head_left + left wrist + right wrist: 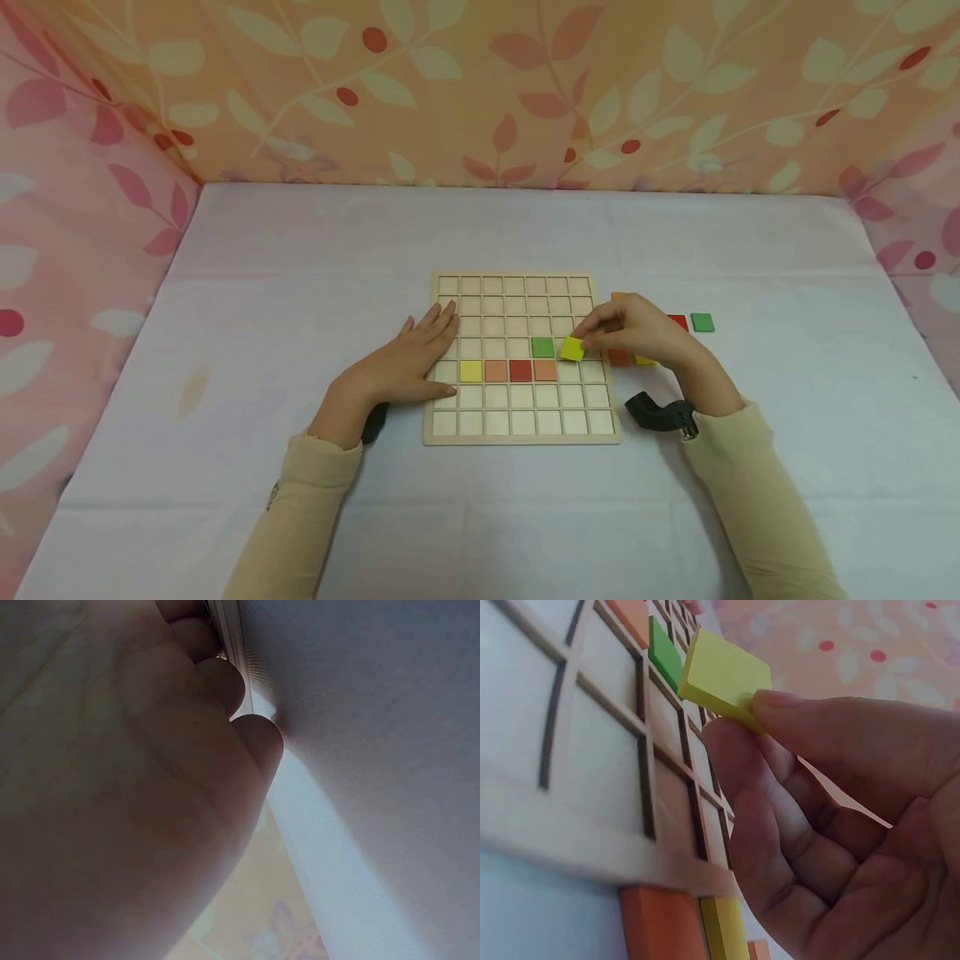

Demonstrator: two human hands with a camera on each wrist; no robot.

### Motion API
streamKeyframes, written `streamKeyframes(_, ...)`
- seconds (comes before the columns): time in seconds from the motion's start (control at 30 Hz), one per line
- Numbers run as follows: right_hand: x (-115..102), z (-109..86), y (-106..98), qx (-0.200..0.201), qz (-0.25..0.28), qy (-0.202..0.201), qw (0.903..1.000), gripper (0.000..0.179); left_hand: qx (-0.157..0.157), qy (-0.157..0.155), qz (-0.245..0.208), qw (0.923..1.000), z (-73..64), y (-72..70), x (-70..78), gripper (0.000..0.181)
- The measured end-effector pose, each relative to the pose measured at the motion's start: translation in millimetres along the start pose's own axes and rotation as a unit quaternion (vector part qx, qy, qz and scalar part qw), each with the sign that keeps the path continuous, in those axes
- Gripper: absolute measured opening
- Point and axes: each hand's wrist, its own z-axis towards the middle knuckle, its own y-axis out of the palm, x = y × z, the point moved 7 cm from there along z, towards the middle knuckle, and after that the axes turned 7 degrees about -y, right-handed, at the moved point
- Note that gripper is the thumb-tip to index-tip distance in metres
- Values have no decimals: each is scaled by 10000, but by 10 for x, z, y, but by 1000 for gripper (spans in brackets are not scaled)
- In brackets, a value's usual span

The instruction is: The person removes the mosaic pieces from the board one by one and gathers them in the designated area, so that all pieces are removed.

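Note:
A wooden grid board (522, 423) lies flat on the table. In one row sit a yellow tile (471, 371), an orange tile (495, 371), a red tile (520, 371) and another orange tile (545, 370). Directly above that last one is a green tile (542, 347). My right hand (637, 329) pinches a yellow square tile (727, 675) between thumb and fingers, held tilted over the board's right side. Spread across the board's left edge, my left hand (405, 358) rests with straight fingers. The left wrist view shows mostly its palm.
Right of the board lie loose tiles, partly hidden by my right hand: an orange tile (660, 922), a yellow tile (724, 926), a red tile (678, 322) and a green tile (702, 322). A white cloth (300, 250) covers the table. Patterned fabric (480, 92) stands behind.

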Motion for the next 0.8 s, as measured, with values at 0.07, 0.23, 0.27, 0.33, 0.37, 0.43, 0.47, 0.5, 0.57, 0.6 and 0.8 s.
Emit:
streamKeyframes(0.07, 19, -54, -14, 12, 60, 107, 9999, 12, 11, 23, -5, 10000, 2, 2, 4, 93)
streamKeyframes(0.23, 89, -174, -55, 83, 206, 375, 9990, 14, -18, -35, -2, 10000, 1, 7, -2, 93)
streamKeyframes(0.27, 103, -194, -64, 96, 223, 405, 9989, 14, -16, -38, 15, 10000, 0, 6, -1, 94)
streamKeyframes(0.33, 124, -225, -78, 112, 257, 441, 9986, 15, -11, -45, 18, 10000, 0, 5, 0, 93)
streamKeyframes(0.37, 135, -235, -83, 110, 283, 444, 9986, 15, -11, -54, 23, 10000, -2, 3, 1, 93)
streamKeyframes(0.43, 153, -252, -92, 91, 306, 417, 9986, 15, -17, -75, 43, 10000, -5, 0, 3, 93)
streamKeyframes(0.47, 158, -262, -97, 85, 289, 390, 9988, 15, -11, -65, 45, 10000, -5, -1, 7, 93)
streamKeyframes(0.5, 164, -271, -103, 77, 273, 368, 9989, 15, -13, -71, 37, 10000, -5, -2, 7, 93)
streamKeyframes(0.57, 175, -290, -112, 72, 258, 314, 9991, 14, -8, -66, 37, 10000, -5, -3, 8, 93)
streamKeyframes(0.6, 178, -301, -118, 79, 258, 294, 9992, 14, -8, -66, 46, 10000, -4, -3, 8, 93)
streamKeyframes(0.8, 213, -371, -161, 187, 343, 317, 9987, 17, -9, -86, 59, 9999, 7, 3, 1, 94)
